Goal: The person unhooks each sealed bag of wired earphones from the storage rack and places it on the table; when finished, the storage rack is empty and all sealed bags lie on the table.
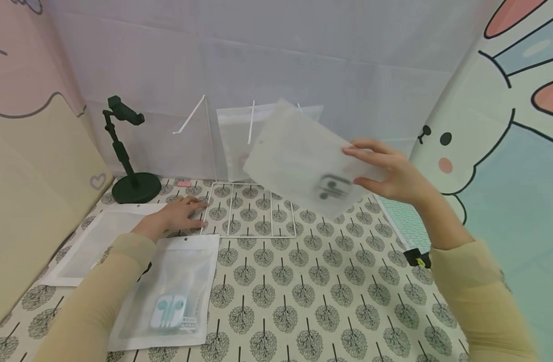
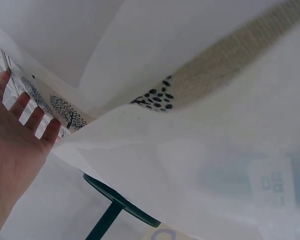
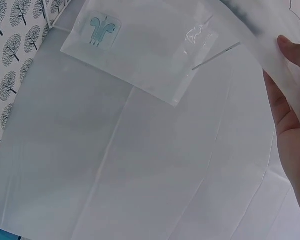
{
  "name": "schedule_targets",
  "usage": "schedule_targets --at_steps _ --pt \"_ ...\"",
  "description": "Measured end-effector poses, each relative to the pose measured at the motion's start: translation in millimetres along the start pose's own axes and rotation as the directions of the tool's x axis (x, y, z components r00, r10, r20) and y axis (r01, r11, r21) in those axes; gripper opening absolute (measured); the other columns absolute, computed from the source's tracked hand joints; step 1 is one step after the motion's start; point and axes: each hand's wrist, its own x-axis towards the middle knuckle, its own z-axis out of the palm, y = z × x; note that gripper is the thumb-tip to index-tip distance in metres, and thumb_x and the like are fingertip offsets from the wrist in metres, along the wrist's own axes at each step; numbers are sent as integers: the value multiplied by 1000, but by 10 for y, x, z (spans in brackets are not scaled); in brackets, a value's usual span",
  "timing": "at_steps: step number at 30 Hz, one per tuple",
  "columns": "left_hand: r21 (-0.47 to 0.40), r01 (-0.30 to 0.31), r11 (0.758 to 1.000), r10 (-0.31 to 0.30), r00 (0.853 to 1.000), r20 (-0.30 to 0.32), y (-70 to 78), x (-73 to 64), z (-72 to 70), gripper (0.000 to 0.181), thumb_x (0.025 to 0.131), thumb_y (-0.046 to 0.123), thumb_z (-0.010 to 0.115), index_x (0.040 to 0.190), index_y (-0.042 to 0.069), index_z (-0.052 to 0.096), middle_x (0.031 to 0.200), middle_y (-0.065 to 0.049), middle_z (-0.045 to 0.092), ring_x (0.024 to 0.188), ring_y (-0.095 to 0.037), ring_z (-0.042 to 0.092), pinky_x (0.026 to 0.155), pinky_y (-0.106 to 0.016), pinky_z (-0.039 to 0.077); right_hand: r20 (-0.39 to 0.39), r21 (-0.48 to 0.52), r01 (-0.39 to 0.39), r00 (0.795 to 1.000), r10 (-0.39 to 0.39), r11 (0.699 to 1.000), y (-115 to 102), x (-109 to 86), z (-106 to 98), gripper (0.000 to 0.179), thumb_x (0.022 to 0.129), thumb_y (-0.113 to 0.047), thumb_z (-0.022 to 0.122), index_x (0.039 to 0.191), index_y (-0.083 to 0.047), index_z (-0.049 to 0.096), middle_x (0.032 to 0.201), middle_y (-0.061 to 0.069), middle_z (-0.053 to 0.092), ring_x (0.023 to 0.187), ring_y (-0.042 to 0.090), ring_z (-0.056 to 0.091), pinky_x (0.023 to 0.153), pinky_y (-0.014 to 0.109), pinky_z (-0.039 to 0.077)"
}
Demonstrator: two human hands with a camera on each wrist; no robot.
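Right grip (image 1: 391, 171) aloft with pouch (image 1: 294, 156)

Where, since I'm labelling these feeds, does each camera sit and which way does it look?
Head: worn on the head, looking forward and down at the tablecloth and wire rack; the left hand, right hand and both sleeves show.
Left wrist: on that wrist, looking past a pale pouch towards the dark stand, seen upside down; the left hand shows at left.
Right wrist: on that wrist, looking at the hanging pouch; the right hand shows at right, gripping the held pouch.
Head and right wrist share both those pouches.
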Motion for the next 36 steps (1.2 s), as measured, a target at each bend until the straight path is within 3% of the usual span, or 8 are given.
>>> schedule_targets --at_steps 6,12,17,20,23,27,32,36 --pt "10 6 1000 -6 1000 10 3 5 -2 73 90 55 53 148 14 34 146 -23 31 132 -56 22 99 -74 21 -55 -33 -52 997 50 998 -30 -203 -36 52 88 -33 67 122 5 60 130 6 55 125 12 48 103 20 39" --pt "5 -2 1000 2 1000 4 2 3 3 74 90 57 52 148 14 34 146 -22 31 132 -56 22 99 -74 20 -111 -94 -134 986 124 986 -84 -477 -93 57 88 -42 63 121 4 62 130 -2 54 122 4 48 99 14 38" --pt "11 -1 1000 0 1000 4 -21 4 9 74 90 56 52 148 15 34 146 -22 31 132 -55 22 99 -73 21 -127 -87 -207 972 196 974 -159 -719 -133 61 86 -43 64 123 5 60 132 -3 53 125 6 46 102 15 36" --pt "21 4 1000 -5 1000 10 -25 3 15 73 90 57 52 148 16 33 146 -21 30 132 -54 21 100 -73 21 -131 -69 -269 957 258 961 -241 -840 -147 57 85 -34 70 125 5 58 132 -1 53 125 9 46 98 14 37" --pt "13 2 1000 -2 1000 6 7 -7 7 72 90 54 53 148 15 34 146 -22 31 132 -55 22 100 -73 21 -125 -65 -347 933 337 936 -338 -941 -137 55 78 -8 77 128 4 56 134 1 52 120 7 49 89 10 42" --pt "13 -2 1000 2 1000 3 45 -14 -6 72 91 53 54 147 14 35 146 -22 32 132 -55 23 100 -73 21 -90 -8 -420 904 418 907 -470 -1056 -64 72 64 21 73 131 5 53 138 3 48 113 4 52 73 8 48" --pt "37 5 999 -6 1000 4 27 2 -6 72 91 55 52 148 15 34 146 -21 32 132 -54 23 99 -72 23 -45 108 -492 865 499 864 -589 -1162 95 72 64 26 69 131 7 51 139 -1 46 112 6 51 67 13 52" --pt "35 8 999 -8 1000 4 9 6 -5 72 91 54 53 148 15 34 146 -21 32 132 -54 23 99 -73 23 -37 132 -574 812 583 808 -650 -1205 253 65 71 20 69 132 4 52 139 -11 44 114 1 50 63 15 53"
